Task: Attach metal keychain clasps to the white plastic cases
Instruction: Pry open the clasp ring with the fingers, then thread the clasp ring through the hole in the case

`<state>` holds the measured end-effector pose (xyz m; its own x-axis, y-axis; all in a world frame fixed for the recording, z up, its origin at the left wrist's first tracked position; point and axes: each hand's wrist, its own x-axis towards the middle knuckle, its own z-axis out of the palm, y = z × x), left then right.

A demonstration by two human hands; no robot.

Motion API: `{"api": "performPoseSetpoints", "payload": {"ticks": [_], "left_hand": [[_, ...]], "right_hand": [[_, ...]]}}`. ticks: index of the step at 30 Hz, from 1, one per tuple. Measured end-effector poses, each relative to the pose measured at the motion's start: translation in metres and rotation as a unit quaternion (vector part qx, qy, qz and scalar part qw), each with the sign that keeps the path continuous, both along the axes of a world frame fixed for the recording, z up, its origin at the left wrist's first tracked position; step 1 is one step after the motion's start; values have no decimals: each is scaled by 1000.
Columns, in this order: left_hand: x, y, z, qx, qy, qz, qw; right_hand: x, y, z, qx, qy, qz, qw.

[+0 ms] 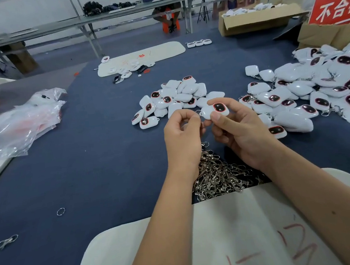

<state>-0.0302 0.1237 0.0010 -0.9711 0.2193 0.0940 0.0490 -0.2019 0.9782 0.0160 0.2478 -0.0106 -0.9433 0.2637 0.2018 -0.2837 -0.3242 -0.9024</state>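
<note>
Head view looks down on a blue table [87,162] that fills most of the frame. At right, a big heap of cases [315,89] with rings on them spreads toward the right edge; a smaller pile of cases [173,99] sits just above centre. Below centre, a heap of clasps [218,175] lies between the forearms, partly on a white pad [233,233] at the bottom edge. Crumpled plastic bags [19,123] lie at left.

At centre, the right hand [240,130] grips one case [216,111] between thumb and curled fingers, dark window facing up. The left hand [183,135], just left of it, pinches a small ring [198,112] that touches the case's left end. Whether the ring is threaded through cannot be told.

A loose ring [60,211] and a stray clasp [6,242] lie at lower left.
</note>
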Motion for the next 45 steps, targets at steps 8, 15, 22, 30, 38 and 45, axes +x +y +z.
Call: {"api": "performPoseSetpoints", "payload": {"ticks": [8, 15, 22, 30, 38, 45], "left_hand": [[-4, -3, -6, -175, 167, 18, 970], [-5, -7, -11, -319, 322, 52, 890], [-32, -44, -8, -572, 136, 109, 802], [-37, -48, -12, -498, 201, 90, 838], [-24, -29, -8, -310, 221, -92, 920], [-24, -28, -12, -441, 228, -65, 866]], "right_hand": [[-2, 4, 0, -55, -16, -24, 998], [-6, 5, -4, -20, -38, -203, 978], [0, 13, -8, 144, -35, -444, 884], [-1, 2, -8, 340, -46, -311, 887], [-4, -2, -8, 576, -69, -175, 796], [-5, 1, -6, 540, -105, -235, 801]]}}
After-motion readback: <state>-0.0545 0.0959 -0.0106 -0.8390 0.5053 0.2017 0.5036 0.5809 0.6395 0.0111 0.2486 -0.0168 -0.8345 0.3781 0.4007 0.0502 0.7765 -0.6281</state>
